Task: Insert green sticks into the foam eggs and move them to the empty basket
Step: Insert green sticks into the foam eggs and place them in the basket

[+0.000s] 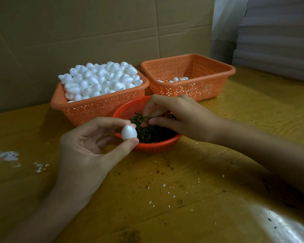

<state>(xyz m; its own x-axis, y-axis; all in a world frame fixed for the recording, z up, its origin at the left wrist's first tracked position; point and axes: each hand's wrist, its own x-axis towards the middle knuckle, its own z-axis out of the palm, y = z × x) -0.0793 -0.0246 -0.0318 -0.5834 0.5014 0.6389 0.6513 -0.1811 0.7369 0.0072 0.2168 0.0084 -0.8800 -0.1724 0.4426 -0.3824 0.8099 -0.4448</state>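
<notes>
We see a craft workshop: cardboard (95,32) behind the worn table (191,199), bulk eggs (98,79) in baskets (102,107) and crumbs (6,156) on it.

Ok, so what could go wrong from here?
The left hand holds the foam egg by thumb and fingertip only; pushing a stick in could pop it loose. The right hand pinches into a tangled pile of green sticks and may lift several. The full basket is heaped above its rim; a bump could spill eggs.
</notes>
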